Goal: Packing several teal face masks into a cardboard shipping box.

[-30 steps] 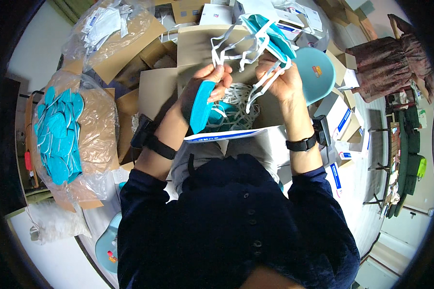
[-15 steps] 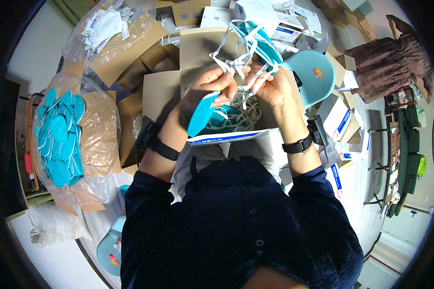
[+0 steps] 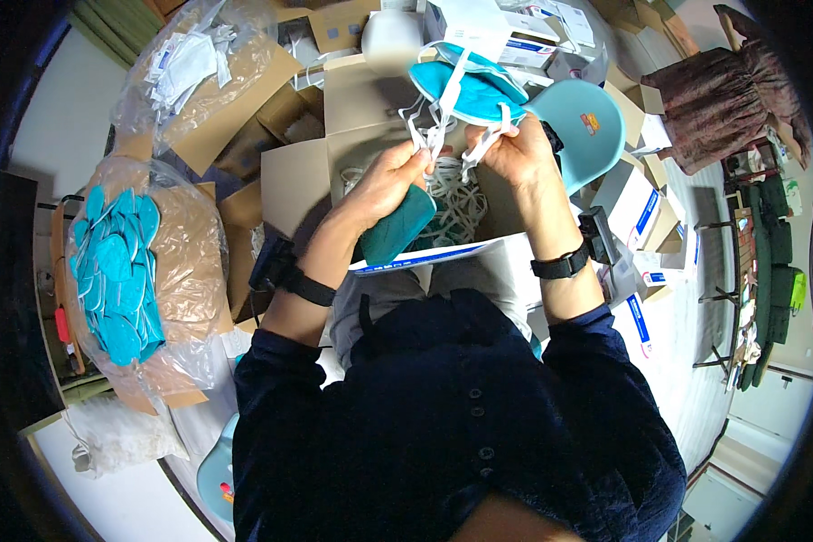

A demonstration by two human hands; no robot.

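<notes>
Above an open cardboard box [image 3: 291, 181] on my lap, my left hand [image 3: 387, 188] is closed on white elastic straps. A teal cup-shaped face mask [image 3: 399, 228] hangs at its palm, partly hidden by the fingers. My right hand [image 3: 518, 161] pinches more white straps at the edge of a small stack of teal face masks [image 3: 471, 90]. This stack stands out beyond both hands, its straps running down to my fingers. Inside the box lies a tangle of white straps [image 3: 461, 206], with teal showing beneath it.
At the left, a plastic-lined box holds a pile of teal masks [image 3: 117, 280]. Behind it sits a bag of white pieces [image 3: 185, 72]. A light-blue stool [image 3: 592, 135] stands at the right, among white cartons [image 3: 625, 212]. A garment [image 3: 714, 108] hangs farther right.
The stack of masks has tipped, now showing its broad faces, and shifted slightly left. The mask at my left hand has turned and moved right. My hands remain closed on straps.
</notes>
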